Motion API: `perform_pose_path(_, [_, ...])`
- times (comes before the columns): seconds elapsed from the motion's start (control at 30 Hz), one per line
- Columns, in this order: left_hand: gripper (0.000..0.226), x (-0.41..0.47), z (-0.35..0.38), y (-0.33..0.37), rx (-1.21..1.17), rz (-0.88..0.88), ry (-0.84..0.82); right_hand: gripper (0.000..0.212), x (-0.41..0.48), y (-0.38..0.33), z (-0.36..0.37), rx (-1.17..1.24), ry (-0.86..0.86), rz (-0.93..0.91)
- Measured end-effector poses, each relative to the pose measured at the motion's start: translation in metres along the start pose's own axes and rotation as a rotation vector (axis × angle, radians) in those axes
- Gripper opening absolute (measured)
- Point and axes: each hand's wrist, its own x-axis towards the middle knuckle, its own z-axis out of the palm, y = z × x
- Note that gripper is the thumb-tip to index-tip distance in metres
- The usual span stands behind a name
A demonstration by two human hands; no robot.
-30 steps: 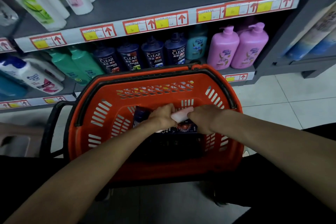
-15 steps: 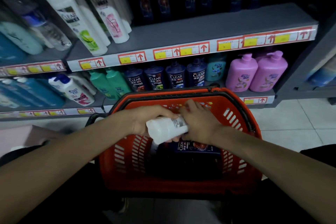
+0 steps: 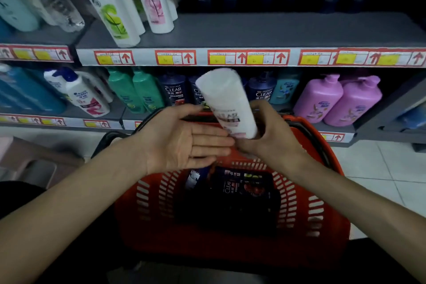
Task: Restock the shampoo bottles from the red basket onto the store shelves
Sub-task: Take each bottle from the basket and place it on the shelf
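Head view: I see the right hand point(image 3: 269, 136) curled round the lower end of the white bottle point(image 3: 227, 101), gripping it firmly. The bottle is tilted, its far end up and to the left, above the far rim of the red basket point(image 3: 230, 244). The left hand point(image 3: 182, 143) lies flat open, palm up, with its fingertips by the bottle's bottom end; whether they touch it, I can't tell. Dark bottles point(image 3: 242, 191) lie inside the basket. Beyond the basket stand green bottles point(image 3: 136, 90) and pink bottles point(image 3: 334, 101). Higher above the basket, a grey shelf point(image 3: 265, 30) holds tall white bottles point(image 3: 110, 7).
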Motion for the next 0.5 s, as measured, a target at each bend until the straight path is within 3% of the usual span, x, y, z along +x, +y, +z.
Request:
perform_pose_path(0.1, [0.049,0.003,-0.002,0.0,0.042,0.113,0.09,0.073,0.0,-0.007,-0.002,0.129,-0.003,0.157])
perform_pose_path(0.23, [0.036,0.02,-0.001,-0.003,0.066,0.204,0.221,0.063,-0.001,-0.012,0.007,0.325,-0.035,0.303])
perform_pose_path(0.5, [0.026,0.036,0.016,-0.023,0.19,0.383,0.283,0.055,0.001,-0.012,0.027,0.761,-0.086,0.561])
